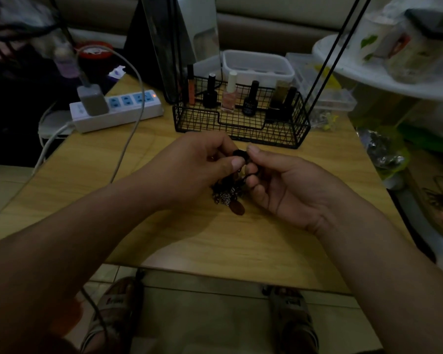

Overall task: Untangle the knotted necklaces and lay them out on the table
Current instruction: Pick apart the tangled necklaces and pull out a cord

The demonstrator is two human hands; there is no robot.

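Head view showed your left hand point(200, 164) and right hand point(287, 185) nearly touching above the middle of the table point(215, 241), thumbs and curled fingers pinching the dark top of the knotted necklaces point(226, 194), which hung lengthwise toward you, brown pendant point(238, 208) pointing at the near edge.

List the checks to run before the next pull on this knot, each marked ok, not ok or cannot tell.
1. Grip of the left hand on the tangled necklaces: pinching the knot's top, ok.
2. Grip of the right hand: pinching the same knot, ok.
3. Loose strand picked out: too dark, cannot tell.
4. The brown pendant hanging off the table: cannot tell.
5. Bare wood near the front edge for laying out: ok.
6. The wire basket apart from both hands: ok.
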